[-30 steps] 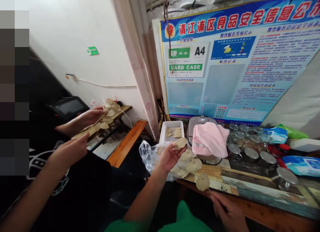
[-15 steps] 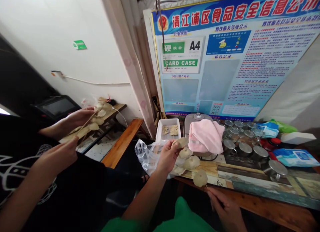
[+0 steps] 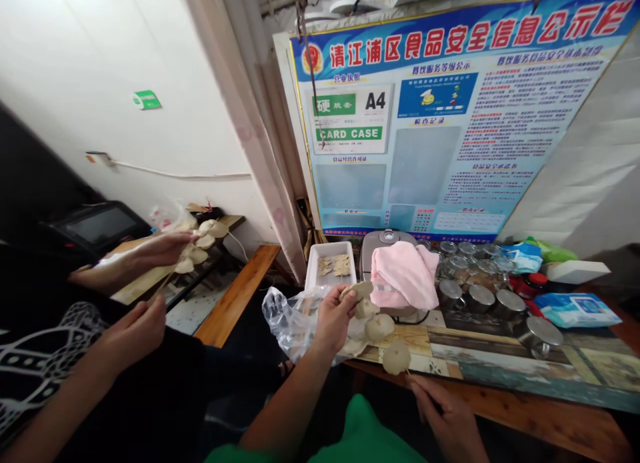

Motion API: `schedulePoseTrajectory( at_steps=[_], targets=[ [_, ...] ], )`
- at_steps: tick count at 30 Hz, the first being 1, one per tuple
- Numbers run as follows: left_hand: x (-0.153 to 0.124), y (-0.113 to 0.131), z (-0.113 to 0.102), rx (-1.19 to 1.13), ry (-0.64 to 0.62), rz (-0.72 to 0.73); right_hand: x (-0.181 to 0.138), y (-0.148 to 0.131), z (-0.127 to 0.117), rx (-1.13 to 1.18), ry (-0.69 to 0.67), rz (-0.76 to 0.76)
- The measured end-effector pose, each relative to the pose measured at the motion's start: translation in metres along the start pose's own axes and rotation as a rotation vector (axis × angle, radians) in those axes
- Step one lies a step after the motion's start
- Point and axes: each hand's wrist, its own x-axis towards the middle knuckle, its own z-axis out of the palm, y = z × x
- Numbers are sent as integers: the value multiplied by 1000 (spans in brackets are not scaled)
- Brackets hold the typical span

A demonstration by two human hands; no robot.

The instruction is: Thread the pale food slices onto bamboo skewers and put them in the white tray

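My left hand is raised over the table edge, its fingers pinched on a pale round slice at the top of a skewer. Three more slices hang along that thin stick down to the lowest one. My right hand is closed round the stick's lower end near the table's front edge. A clear plastic bag lies just behind my left hand.
A person on the left holds another skewer of slices with both hands. On the table stand a white tray, a cooker with a pink towel, several lidded jars and blue packets. A blue notice board covers the wall.
The view has swung right and slightly down. My hands keep their hold on the skewer. The other person's skewer has tipped lower, and its slices have bunched together by the far hand.
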Motion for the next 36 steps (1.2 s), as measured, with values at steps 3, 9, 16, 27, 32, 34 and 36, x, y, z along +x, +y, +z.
schedulePoseTrajectory(
  at_steps=[3,9,16,27,32,34,36],
  targets=[
    [0,-1,4,-16,2,-16,1,3,-4,-36,-31,-35],
    [-3,-2,11,-25,-17,-7,-1,9,-6,-99,-54,-45],
    [-5,-7,15,-30,-38,-49,0,11,-8,-109,-37,-46],
    [-5,-5,18,-5,26,-157,-4,19,7,54,88,-30],
    [-7,-5,20,-19,32,-203,-4,24,9,51,120,-57],
    [-8,-6,21,-27,29,-220,-4,27,9,50,110,-74],
    [-7,-7,21,-26,18,-231,-4,29,9,45,111,-79]
  ],
)
